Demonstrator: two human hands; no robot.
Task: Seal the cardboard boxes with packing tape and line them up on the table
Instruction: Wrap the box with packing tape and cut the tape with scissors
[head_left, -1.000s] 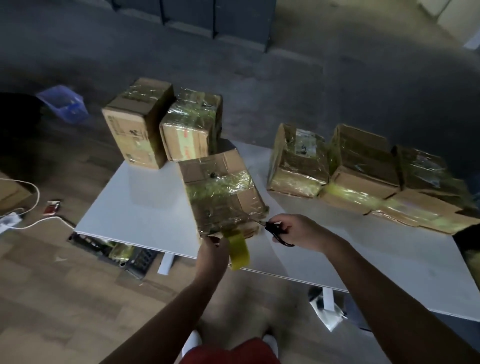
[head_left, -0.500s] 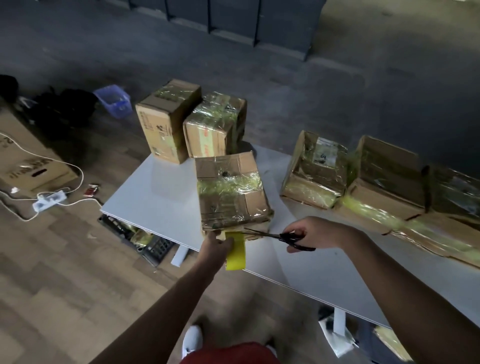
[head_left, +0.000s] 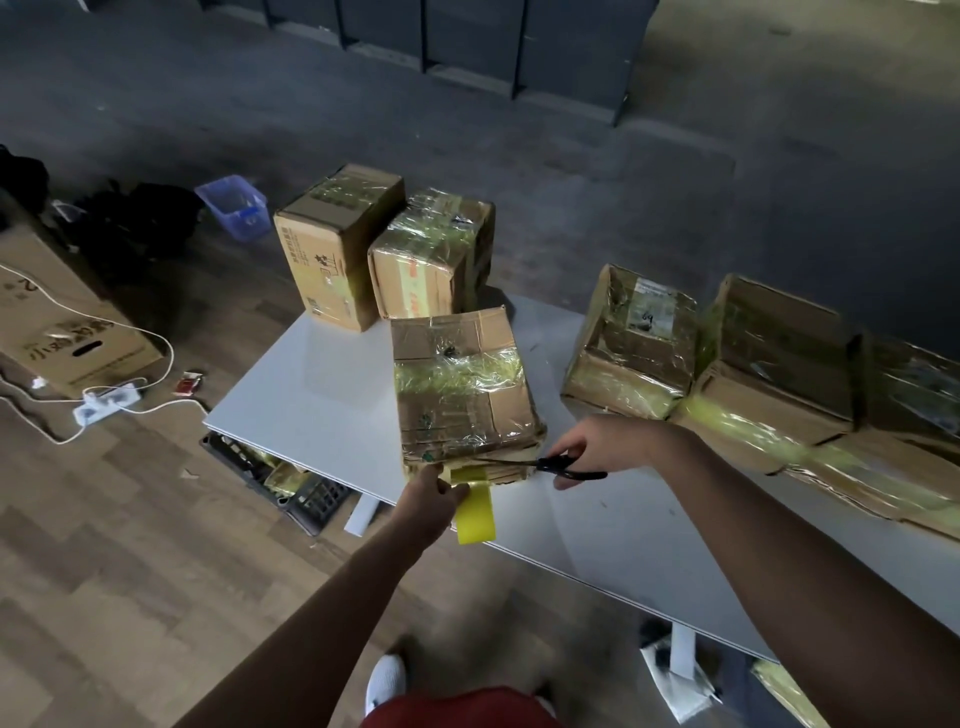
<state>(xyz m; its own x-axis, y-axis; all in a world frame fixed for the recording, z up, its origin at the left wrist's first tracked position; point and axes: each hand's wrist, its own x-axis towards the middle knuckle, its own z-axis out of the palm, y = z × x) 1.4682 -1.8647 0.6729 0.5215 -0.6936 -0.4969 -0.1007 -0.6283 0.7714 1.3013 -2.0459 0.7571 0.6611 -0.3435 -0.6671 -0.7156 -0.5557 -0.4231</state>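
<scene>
A taped cardboard box (head_left: 462, 389) lies in the middle of the white table (head_left: 322, 395), near its front edge. My left hand (head_left: 428, 501) grips a yellow tape roll (head_left: 474, 512) just below the box's near side, a strip running up to the box. My right hand (head_left: 597, 447) holds black scissors (head_left: 563, 464) whose blades point left along the box's lower edge, at the strip. Two taped boxes (head_left: 337, 239) (head_left: 431, 260) stand at the table's back left. Three more taped boxes (head_left: 634, 343) (head_left: 774, 364) (head_left: 904, 410) sit in a row on the right.
Under the table's left edge sits a dark crate (head_left: 280, 480). On the wooden floor to the left are a large cardboard carton (head_left: 62, 332), a white power strip (head_left: 106, 405) with cable, a blue basket (head_left: 234, 205) and dark bags (head_left: 140, 218). Dark cabinets (head_left: 467, 41) stand beyond.
The view has shifted, so the table and boxes sit further right and lower. The scissors' blades have reached left along the box's lower edge to the tape strip. My left hand keeps the roll.
</scene>
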